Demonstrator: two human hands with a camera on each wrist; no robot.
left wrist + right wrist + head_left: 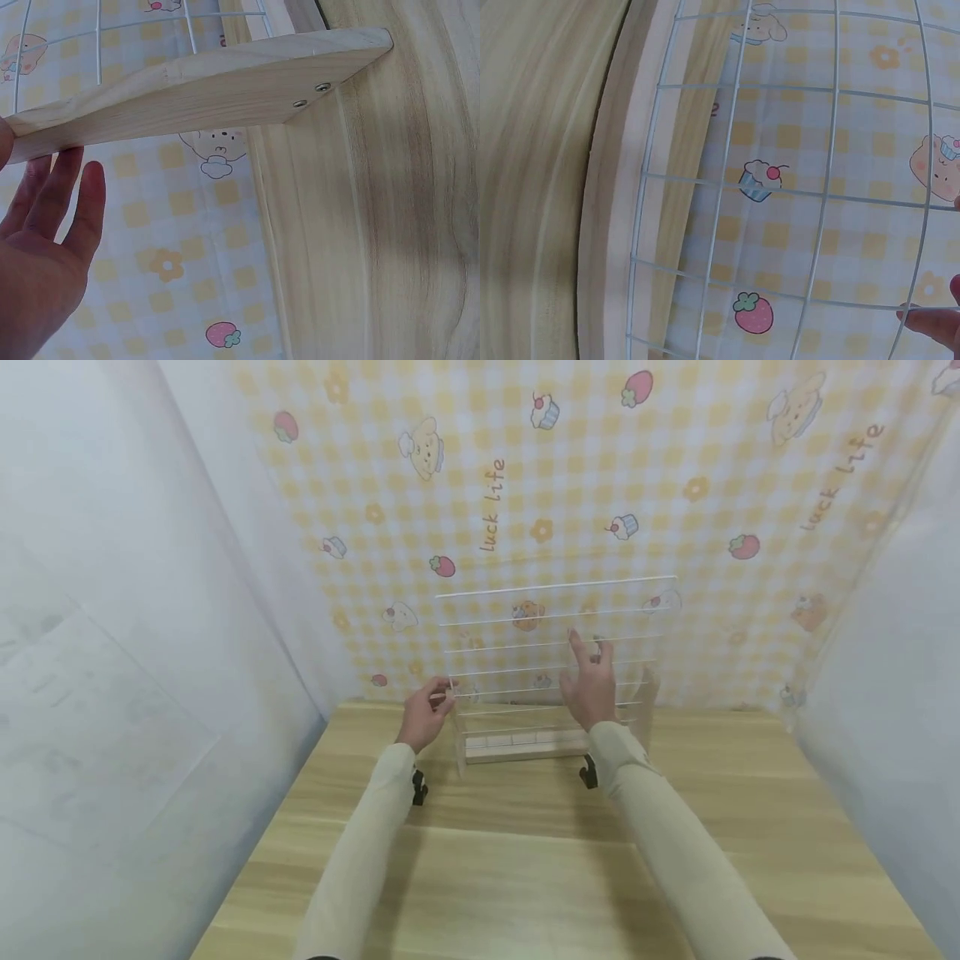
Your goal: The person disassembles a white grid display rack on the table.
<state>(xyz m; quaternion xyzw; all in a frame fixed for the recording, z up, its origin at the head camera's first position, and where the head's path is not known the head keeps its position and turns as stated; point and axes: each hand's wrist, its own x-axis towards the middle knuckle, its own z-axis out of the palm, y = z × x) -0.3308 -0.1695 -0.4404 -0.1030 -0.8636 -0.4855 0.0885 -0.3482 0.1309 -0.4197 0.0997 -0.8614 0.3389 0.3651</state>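
A rack with a white wire grid (825, 195) and pale wooden sides stands at the back of the table. My left hand (425, 714) holds the rack's left wooden side panel (195, 97), thumb on one face and fingertips under the other. In front of the grid is my right hand (591, 689), its index finger stretched upward. In the right wrist view, the thumb (930, 324) touches a wire crossing, while the other fingers are mostly out of frame. A small dark shape (597, 647) shows by the right fingers, too unclear to name.
The wooden table (525, 885) ends at a yellow checked cloth (570, 510) with printed figures hanging behind the rack. White walls (97, 635) flank it on both sides. Black parts (589, 772) show under both wrists.
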